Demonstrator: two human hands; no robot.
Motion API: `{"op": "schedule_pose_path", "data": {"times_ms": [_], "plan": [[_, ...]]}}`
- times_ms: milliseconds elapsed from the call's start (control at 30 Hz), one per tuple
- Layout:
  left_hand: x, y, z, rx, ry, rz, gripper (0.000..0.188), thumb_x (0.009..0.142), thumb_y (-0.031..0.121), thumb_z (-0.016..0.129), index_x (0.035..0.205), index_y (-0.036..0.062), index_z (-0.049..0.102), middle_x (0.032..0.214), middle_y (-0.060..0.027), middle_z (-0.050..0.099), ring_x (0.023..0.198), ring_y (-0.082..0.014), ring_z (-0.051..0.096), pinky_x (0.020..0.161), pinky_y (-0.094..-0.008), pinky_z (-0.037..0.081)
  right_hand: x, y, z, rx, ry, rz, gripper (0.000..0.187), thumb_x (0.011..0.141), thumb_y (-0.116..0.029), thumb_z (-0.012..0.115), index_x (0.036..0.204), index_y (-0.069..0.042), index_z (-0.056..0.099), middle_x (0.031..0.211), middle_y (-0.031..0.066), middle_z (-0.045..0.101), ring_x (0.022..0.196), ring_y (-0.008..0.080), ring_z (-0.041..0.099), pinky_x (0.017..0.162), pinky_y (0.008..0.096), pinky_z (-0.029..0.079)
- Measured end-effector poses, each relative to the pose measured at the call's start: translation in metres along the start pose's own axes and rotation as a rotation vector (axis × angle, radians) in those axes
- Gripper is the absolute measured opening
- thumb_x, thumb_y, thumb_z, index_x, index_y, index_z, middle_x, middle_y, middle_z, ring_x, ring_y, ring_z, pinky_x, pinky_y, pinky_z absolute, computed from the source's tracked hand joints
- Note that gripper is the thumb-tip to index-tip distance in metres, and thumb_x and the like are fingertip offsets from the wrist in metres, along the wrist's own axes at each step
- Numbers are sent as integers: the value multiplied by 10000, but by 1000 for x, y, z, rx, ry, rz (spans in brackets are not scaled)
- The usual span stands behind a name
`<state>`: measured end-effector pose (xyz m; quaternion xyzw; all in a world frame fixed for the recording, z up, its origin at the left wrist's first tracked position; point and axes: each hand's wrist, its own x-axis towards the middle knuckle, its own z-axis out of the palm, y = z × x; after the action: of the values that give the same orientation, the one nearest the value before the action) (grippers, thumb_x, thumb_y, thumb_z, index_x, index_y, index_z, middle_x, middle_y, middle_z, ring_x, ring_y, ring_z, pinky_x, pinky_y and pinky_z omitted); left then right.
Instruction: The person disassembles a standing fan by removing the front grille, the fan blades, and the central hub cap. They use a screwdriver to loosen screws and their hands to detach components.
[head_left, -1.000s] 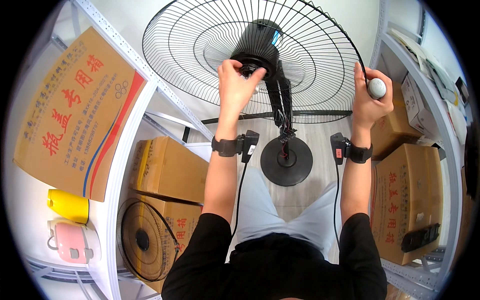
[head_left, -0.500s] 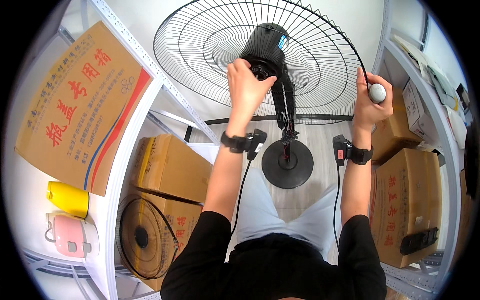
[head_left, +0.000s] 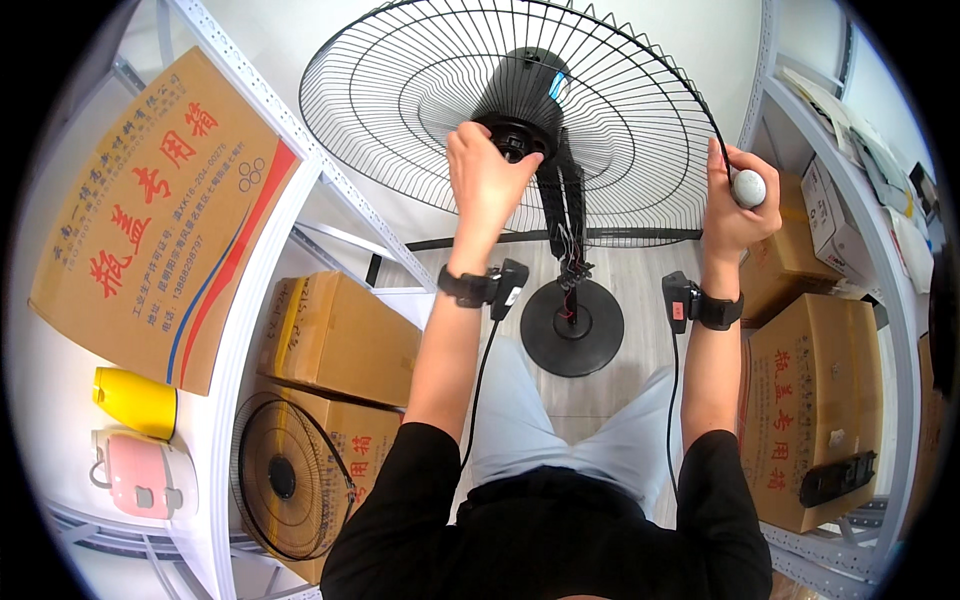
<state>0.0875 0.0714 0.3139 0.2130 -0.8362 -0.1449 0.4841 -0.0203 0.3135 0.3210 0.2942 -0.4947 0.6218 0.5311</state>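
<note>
Gripping fan grille [head_left: 420,90] rim, right hand [head_left: 735,200] holds white knob [head_left: 749,187].

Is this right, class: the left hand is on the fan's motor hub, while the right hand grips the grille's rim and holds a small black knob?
Not quite. In the head view the knob in the right hand is white, not black. The left hand is on the motor hub, and the right hand grips the grille rim.

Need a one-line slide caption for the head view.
Left hand on fan motor hub; right hand grips wire guard rim, holding small white knob.
</note>
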Motion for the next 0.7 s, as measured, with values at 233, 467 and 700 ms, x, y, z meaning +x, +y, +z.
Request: {"op": "schedule_pose_path", "data": {"times_ms": [233,467,700], "plan": [[4,-31,-9,-580,-282,-434,592,845,402,752,1084,-37,434,804,-135,636,718,-237,643,708,-348,518,-1,-5,-1,14,-21,-3,200,772,23,824,893,-12,669,846,110,756,788,145,730,734,260,577],[-2,15,-16,15,-153,-110,536,837,329,757,1078,-9,417,827,-229,655,757,-428,667,712,-495,518,-3,1,-3,-21,-11,-59,201,773,24,822,891,-12,664,854,112,759,785,149,731,734,258,576],[-5,9,-19,-95,-182,-163,585,831,377,782,1087,-23,440,847,-191,667,777,-331,686,696,-420,531,-1,0,-4,4,5,-26,198,774,17,822,887,-18,663,851,104,761,783,147,732,738,258,576]]}}
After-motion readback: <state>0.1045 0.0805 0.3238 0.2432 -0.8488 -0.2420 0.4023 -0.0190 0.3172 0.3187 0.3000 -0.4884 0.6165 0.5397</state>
